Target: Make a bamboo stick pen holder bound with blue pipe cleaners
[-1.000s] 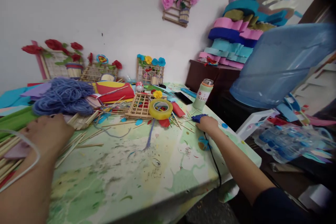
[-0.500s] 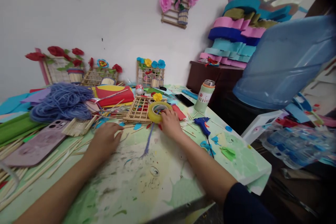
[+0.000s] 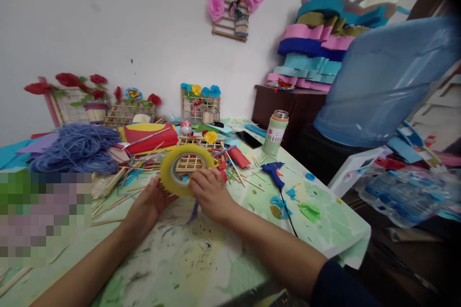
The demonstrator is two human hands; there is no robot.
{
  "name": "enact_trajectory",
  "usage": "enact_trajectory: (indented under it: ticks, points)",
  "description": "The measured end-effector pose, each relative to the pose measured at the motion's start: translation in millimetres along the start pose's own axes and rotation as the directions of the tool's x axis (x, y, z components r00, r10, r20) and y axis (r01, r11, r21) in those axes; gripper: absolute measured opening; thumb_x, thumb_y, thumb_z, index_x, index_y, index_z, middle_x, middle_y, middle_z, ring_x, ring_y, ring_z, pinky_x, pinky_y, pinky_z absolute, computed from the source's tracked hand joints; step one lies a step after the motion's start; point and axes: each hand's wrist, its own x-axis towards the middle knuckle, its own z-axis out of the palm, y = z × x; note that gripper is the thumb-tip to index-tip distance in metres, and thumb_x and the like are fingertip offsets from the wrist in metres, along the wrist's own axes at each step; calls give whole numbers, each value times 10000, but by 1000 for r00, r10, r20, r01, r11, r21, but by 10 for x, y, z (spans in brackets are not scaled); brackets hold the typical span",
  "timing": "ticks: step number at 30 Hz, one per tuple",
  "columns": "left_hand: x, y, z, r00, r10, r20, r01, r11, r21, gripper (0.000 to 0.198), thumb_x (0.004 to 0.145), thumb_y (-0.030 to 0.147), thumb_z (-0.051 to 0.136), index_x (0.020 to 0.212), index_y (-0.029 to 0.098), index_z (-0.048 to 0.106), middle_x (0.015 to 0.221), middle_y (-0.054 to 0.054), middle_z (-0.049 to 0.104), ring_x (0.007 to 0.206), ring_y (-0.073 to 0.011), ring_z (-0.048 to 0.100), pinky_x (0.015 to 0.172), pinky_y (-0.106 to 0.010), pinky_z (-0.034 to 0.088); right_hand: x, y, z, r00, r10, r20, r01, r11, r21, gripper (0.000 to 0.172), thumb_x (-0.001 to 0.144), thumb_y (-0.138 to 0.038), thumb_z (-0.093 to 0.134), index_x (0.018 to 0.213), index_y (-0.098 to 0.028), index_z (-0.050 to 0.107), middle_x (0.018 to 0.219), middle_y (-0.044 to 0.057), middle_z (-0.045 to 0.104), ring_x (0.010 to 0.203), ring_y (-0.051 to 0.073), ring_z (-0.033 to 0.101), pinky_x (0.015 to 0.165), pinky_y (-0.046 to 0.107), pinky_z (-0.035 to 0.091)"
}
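A roll of yellowish clear tape (image 3: 166, 172) is held up on edge above the table, its ring facing me. My right hand (image 3: 212, 196) grips its lower right side, fingers curled over the rim. At the lower left edge of the roll is my left hand (image 3: 149, 204), its thumb at the rim and its fingers partly hidden behind. Past the roll lies a bamboo-stick lattice (image 3: 190, 162), seen partly through the tape's hole. A yellow paper flower (image 3: 211, 137) sits by the lattice's far edge. Below the hands, a purple strand (image 3: 193, 213) rests on the table.
Blue yarn (image 3: 75, 148) and loose sticks are heaped at left. On the right are a blue glue gun (image 3: 274, 172), a black phone (image 3: 248, 139) and a green bottle (image 3: 275, 133). Flower-decorated lattices (image 3: 200, 105) stand against the wall. A large water jug (image 3: 378, 81) stands beyond the table's right edge.
The tape roll has come up off the lattice, leftward and closer to me, in my right hand. My left hand has moved in to its edge. The view has shifted slightly.
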Motion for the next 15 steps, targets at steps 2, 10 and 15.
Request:
enact_trajectory:
  ticks: [2, 10, 15]
  points:
    - [-36, 53, 9, 997, -75, -29, 72, 993, -96, 427, 641, 408, 753, 995, 193, 648, 888, -46, 696, 774, -195, 644, 648, -281, 540, -6, -86, 27, 994, -105, 12, 105, 994, -7, 216, 923, -172, 445, 1106, -175, 561, 1181, 43, 592, 1191, 194, 390, 1035, 375, 245]
    - [91, 261, -250, 981, 115, -155, -124, 991, -47, 264, 603, 191, 761, 815, 160, 606, 617, 37, 587, 581, -99, 561, 579, -203, 508, -5, -64, 83, 983, 154, 99, -166, 979, 122, 473, 867, -283, 550, 1316, -180, 441, 1318, 113, 499, 1195, 230, 407, 1018, 394, 295]
    - [289, 534, -734, 860, 385, -335, -308, 915, 261, 140, 787, 324, 601, 794, 200, 535, 599, 78, 539, 624, -86, 525, 664, -254, 478, 15, 112, 4, 855, 399, 332, -437, 898, 46, 513, 887, -342, 523, 1369, -197, 425, 1075, 111, 605, 1017, 250, 513, 915, 391, 364]
